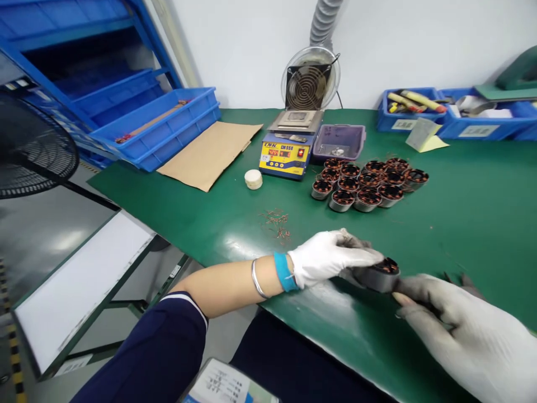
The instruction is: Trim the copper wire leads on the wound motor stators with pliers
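Observation:
In the head view my left hand (331, 254), in a white glove with a grey-stained palm side, grips a motor stator (380, 277). The stator is a grey metal ring with black and copper windings inside, held just over the green table near its front edge. My right hand (457, 324), also gloved, has its fingers pinched together at the stator's right side. One bare fingertip shows there; whatever lies between those fingers is too small or hidden to tell. Behind the right hand, the dark tips of a tool (464, 280) stick out, partly covered.
Several more stators (369, 182) stand grouped farther back. Copper wire scraps (277, 221) lie left of centre, near a round white tin (253, 179). Behind are a yellow-blue solder pot (285, 154), a fan (309, 87), a purple tray (339, 140), cardboard (213, 154) and blue bins (411, 120).

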A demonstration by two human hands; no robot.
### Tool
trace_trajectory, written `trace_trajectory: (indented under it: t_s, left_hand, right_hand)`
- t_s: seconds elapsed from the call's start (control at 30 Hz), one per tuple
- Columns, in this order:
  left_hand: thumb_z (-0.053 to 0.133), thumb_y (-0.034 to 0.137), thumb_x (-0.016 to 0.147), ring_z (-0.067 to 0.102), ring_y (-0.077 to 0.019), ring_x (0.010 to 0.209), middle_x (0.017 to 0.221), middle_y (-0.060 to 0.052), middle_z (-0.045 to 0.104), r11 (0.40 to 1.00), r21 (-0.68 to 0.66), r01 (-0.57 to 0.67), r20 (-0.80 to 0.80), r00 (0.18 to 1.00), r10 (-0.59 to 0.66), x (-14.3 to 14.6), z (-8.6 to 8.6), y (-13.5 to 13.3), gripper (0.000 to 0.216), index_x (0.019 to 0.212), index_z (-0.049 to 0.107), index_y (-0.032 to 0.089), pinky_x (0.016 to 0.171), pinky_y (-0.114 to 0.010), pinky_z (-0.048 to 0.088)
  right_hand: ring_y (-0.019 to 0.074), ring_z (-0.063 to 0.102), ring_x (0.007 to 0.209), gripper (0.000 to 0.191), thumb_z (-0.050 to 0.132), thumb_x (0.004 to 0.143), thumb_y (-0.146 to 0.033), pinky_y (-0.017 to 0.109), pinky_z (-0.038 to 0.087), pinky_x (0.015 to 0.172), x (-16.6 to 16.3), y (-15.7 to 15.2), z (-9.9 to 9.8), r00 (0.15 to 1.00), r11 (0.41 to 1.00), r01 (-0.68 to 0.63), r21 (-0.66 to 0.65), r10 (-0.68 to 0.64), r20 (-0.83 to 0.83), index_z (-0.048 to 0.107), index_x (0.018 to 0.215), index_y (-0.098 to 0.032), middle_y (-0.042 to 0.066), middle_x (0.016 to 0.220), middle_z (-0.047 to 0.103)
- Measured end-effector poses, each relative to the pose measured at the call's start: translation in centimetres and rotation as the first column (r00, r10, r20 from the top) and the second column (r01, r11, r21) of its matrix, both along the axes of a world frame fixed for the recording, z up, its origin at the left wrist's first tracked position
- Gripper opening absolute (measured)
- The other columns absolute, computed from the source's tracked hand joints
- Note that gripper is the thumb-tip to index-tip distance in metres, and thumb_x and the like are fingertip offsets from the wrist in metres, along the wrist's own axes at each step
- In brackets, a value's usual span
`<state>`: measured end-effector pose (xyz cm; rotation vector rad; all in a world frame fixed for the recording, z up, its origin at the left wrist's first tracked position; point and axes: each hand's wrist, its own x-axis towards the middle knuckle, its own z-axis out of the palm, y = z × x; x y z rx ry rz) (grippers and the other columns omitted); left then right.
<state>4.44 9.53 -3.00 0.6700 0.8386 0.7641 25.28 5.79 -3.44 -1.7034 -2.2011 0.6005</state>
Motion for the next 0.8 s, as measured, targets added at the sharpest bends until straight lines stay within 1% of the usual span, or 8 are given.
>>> trace_trajectory:
  t_s: [0.13,0.27,0.33,0.47,0.57,0.63,0.7,0.8]
  left_hand:
    - [0.089,0.015,0.063,0.069,-0.0158,0.095,0.094,0.000,0.071,0.983,0.040,0.177,-0.144,0.975,-0.170,-1.2,0.2,0.6,0.072,0.130,0.062,0.013,0.096,-0.034,0.055]
    - [0.083,0.020,0.067,0.067,-0.0141,0.083,0.084,0.002,0.070,0.847,0.165,0.505,-0.291,0.846,-0.447,-2.4,0.9,1.0,0.042,0.107,0.070,0.013,0.085,-0.029,0.055]
    - [0.082,0.023,0.063,0.066,-0.0145,0.080,0.085,0.002,0.069,0.750,0.251,0.613,-0.411,0.768,-0.490,-2.4,1.2,1.0,0.035,0.094,0.067,0.016,0.077,-0.027,0.055]
    - [0.081,0.027,0.063,0.071,-0.0187,0.085,0.095,0.000,0.071,0.618,0.328,0.715,-0.737,0.603,-0.305,-1.7,1.2,0.1,0.044,0.100,0.057,0.022,0.073,-0.028,0.057]
    - [0.070,0.029,0.083,0.073,-0.0213,0.101,0.115,-0.005,0.073,0.493,0.457,0.740,-0.842,0.539,-0.029,-1.1,0.5,-0.6,0.034,0.112,0.056,0.022,0.087,-0.032,0.059]
    - [0.058,0.026,0.095,0.070,-0.0228,0.114,0.128,-0.010,0.069,0.328,0.531,0.781,-0.847,0.500,0.180,-1.0,-0.1,-0.7,0.022,0.117,0.059,0.020,0.097,-0.035,0.056]
    - [0.055,0.028,0.099,0.068,-0.0248,0.119,0.132,-0.013,0.067,0.192,0.546,0.815,-0.820,0.474,0.319,-1.0,-0.7,-0.6,0.021,0.115,0.063,0.018,0.100,-0.037,0.054]
    - [0.078,0.058,0.078,0.070,-0.0304,0.106,0.119,-0.014,0.069,0.170,0.529,0.831,-0.823,0.454,0.342,-1.0,-0.9,-0.6,0.050,0.101,0.066,0.016,0.092,-0.043,0.056]
  right_hand:
    - [0.0258,0.073,0.057,0.029,0.048,0.088,-0.047,0.038,0.058,0.046,-0.2,-0.4,-0.4,0.987,0.960,-0.159,0.231,0.162,0.007,0.072,0.078,-0.036,0.001,0.069,0.076]
    - [0.0258,0.076,0.067,0.029,0.044,0.097,-0.040,0.039,0.060,0.054,1.7,-1.2,-2.6,0.953,0.873,-0.302,0.382,0.263,0.153,0.073,0.096,-0.035,0.003,0.083,0.078]
    - [0.0266,0.076,0.073,0.029,0.044,0.098,-0.036,0.040,0.060,0.059,2.7,-1.4,-3.8,0.929,0.824,-0.366,0.433,0.292,0.229,0.072,0.103,-0.034,0.006,0.090,0.078]
    - [0.0267,0.076,0.074,0.030,0.045,0.097,-0.029,0.041,0.061,0.067,3.1,-0.8,-4.0,0.891,0.721,-0.448,0.528,0.310,0.333,0.074,0.104,-0.034,0.008,0.093,0.079]
    - [0.0254,0.075,0.069,0.033,0.043,0.099,-0.028,0.041,0.060,0.066,2.3,-0.4,-2.7,0.880,0.676,-0.461,0.575,0.265,0.394,0.076,0.096,-0.030,0.008,0.089,0.079]
    - [0.0244,0.074,0.066,0.037,0.040,0.101,-0.031,0.040,0.057,0.061,1.5,-0.3,-1.8,0.891,0.715,-0.417,0.560,0.201,0.407,0.076,0.095,-0.026,0.007,0.087,0.079]
    - [0.0234,0.073,0.064,0.038,0.039,0.101,-0.036,0.037,0.052,0.054,0.8,-0.4,-1.2,0.902,0.805,-0.341,0.485,0.134,0.411,0.075,0.096,-0.024,0.006,0.087,0.079]
    - [0.0228,0.074,0.069,0.035,0.044,0.098,-0.038,0.034,0.051,0.056,0.1,-0.2,-1.0,0.916,0.905,-0.263,0.333,0.126,0.381,0.076,0.101,-0.023,0.007,0.092,0.080]
